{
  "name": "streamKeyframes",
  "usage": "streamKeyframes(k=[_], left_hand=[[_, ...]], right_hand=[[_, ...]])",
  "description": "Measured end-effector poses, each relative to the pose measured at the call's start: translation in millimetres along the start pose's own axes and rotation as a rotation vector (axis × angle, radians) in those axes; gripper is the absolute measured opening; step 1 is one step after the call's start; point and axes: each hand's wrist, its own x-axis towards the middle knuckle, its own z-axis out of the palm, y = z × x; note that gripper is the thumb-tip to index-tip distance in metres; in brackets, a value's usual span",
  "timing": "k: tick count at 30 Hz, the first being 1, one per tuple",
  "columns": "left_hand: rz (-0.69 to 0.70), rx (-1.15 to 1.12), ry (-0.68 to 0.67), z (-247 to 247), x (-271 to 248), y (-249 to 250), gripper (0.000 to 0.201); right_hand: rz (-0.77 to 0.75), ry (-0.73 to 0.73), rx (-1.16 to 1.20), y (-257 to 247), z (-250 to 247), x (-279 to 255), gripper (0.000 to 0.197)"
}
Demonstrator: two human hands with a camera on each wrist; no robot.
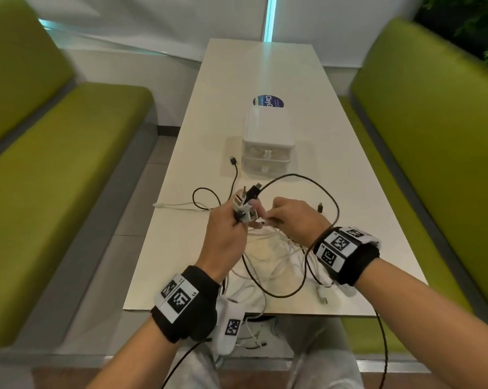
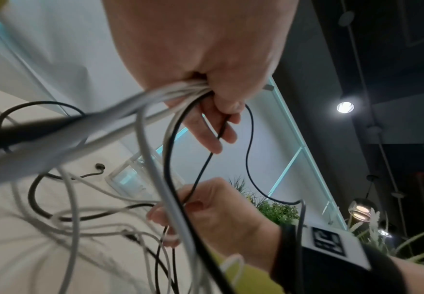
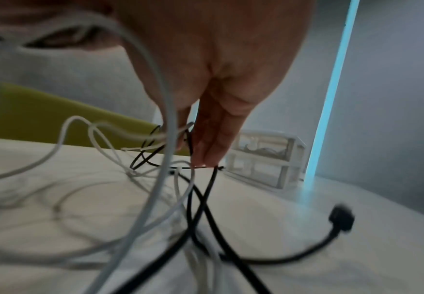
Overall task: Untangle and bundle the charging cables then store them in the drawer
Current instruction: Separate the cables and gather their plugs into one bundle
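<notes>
Cables [image 1: 276,256] lie tangled on the table [image 1: 335,153], in front of the drawer unit [image 1: 268,144]. Left hand [image 1: 226,231] grips a bunch of plug ends above the tangle. Right hand [image 1: 296,220], just beside it, pinches a white strand.

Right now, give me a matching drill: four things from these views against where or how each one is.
Things:
1. left hand
2. right hand
3. drawer unit
4. round sticker

States:
A. on the table behind the drawers
B. both drawers closed
C. grips a bunch of cable plugs
D. pinches a strand in the tangle

Pairs: 1-C, 2-D, 3-B, 4-A
</notes>
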Motion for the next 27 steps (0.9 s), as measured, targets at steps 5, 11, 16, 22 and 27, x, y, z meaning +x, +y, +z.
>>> streamKeyframes(k=[5,11,16,22,27], left_hand=[[0.036,-0.081,-0.081,-1,-20,15,0.039],[0.051,-0.172,-0.191,-4,-37,31,0.022],[0.093,-0.11,-0.129,-8,-34,38,0.024],[-0.088,-0.106,-0.067,-13,-40,40,0.032],[0.001,-0.294,-0.038,-27,-53,78,0.021]], right_hand=[[0.096,-0.008,-0.067,15,2,21,0.022],[0.335,-0.04,-0.026,45,-2,31,0.035],[0.483,-0.023,-0.039,55,-6,24,0.058],[0.455,0.037,0.189,55,-19,18,0.026],[0.516,0.038,0.117,72,-8,12,0.022]])
